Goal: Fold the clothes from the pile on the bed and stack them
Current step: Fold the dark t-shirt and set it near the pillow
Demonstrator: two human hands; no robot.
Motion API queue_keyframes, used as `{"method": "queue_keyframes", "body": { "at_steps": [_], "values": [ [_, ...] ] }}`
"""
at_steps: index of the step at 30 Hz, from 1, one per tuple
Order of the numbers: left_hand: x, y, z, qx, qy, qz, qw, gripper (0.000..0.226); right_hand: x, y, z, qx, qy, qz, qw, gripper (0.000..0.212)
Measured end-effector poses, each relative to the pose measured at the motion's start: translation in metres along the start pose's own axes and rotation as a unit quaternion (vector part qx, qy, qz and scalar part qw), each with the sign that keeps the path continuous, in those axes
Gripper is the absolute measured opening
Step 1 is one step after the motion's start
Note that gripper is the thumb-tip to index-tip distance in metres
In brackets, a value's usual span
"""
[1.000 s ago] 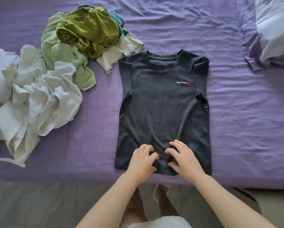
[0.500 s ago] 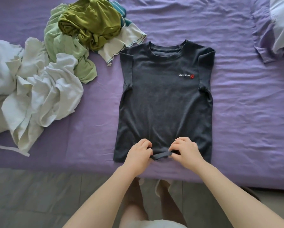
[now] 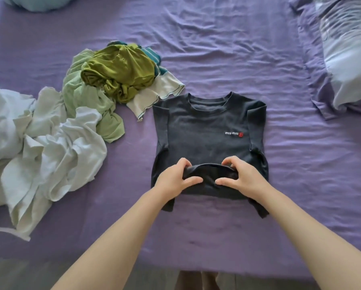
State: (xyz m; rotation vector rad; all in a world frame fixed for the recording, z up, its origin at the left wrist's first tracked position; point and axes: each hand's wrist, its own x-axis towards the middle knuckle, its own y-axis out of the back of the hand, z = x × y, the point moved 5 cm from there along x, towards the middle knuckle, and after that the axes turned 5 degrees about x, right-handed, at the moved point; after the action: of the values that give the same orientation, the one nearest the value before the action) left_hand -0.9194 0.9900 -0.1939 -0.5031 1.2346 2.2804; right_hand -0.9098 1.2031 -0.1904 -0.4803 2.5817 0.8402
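Note:
A dark grey T-shirt (image 3: pixel 206 130) with a small white and red logo lies face up on the purple bed, its sleeves folded in. Its bottom hem is lifted and doubled up over the lower body. My left hand (image 3: pixel 175 177) grips the hem on the left, thumb on the near side and fingers curled over the fold. My right hand (image 3: pixel 241 176) grips the same hem on the right. To the left lies the pile: an olive green garment (image 3: pixel 121 70) on top, a light green garment (image 3: pixel 85 101), a cream piece with teal trim (image 3: pixel 156 93), and crumpled white clothes (image 3: pixel 45 149).
The purple sheet (image 3: pixel 300 164) spreads wide to the right of the shirt. A pale pillow (image 3: pixel 346 51) lies at the far right. A light blue bundle (image 3: pixel 39 2) shows at the top left edge. Grey floor (image 3: pixel 18 273) runs along the near bed edge.
Both hands took hold of the shirt's bottom hem and carried it up toward the chest, folding the lower part over. The camera view has shifted forward over the bed.

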Motion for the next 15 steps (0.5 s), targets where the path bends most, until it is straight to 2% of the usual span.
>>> {"method": "queue_keyframes", "body": {
  "at_steps": [2, 5, 9, 15],
  "values": [
    [0.019, 0.018, 0.004, -0.030, -0.016, -0.003, 0.999, 0.037, 0.013, 0.016, -0.006, -0.031, 0.016, -0.006, 0.999, 0.044],
    [0.050, 0.046, 0.010, -0.025, -0.045, 0.001, 0.999, 0.025, 0.037, 0.042, -0.012, -0.073, 0.027, 0.019, 0.997, 0.038],
    [0.091, 0.084, 0.012, -0.012, -0.063, 0.020, 0.998, 0.008, 0.069, 0.076, -0.017, -0.155, -0.006, 0.064, 0.986, 0.029],
    [0.151, 0.126, 0.015, 0.101, -0.045, 0.092, 0.990, 0.016, 0.110, 0.111, -0.033, -0.283, -0.045, 0.171, 0.943, 0.013]
  ]
}}
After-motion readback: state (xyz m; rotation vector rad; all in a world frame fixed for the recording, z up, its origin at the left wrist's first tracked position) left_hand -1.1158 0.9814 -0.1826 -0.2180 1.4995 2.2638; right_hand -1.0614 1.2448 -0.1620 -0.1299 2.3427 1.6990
